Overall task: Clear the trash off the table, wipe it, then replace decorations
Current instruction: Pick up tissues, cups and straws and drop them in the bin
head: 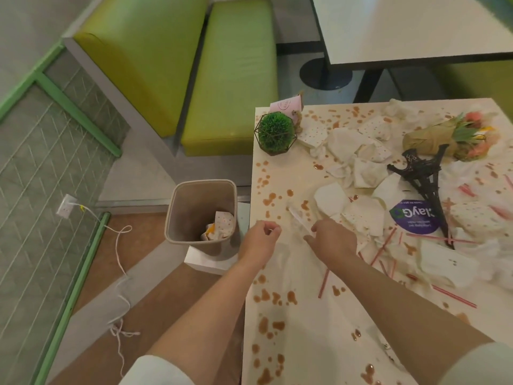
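Observation:
The cream table [299, 323] is spattered with brown spills [270, 297] and strewn with crumpled napkins [333, 201] and red striped straws [323, 284]. My right hand [333, 241] reaches over the table near its left side, and its thumb and forefinger pinch the end of a white wrapped straw [298, 218]. At the table's left edge my left hand [259, 240] hovers with loosely curled fingers and holds nothing. Decorations lie among the trash: a green plant ball [274, 133] in a wire frame, a toppled black Eiffel tower [424, 179] and a paper-wrapped bouquet [433, 138].
A beige trash bin [177, 212] stands on the floor left of the table with crumpled napkins inside. A purple round card [413, 218] and a pink card [287, 105] are on the table. Green bench seats [230, 79] and another table [416, 26] lie beyond.

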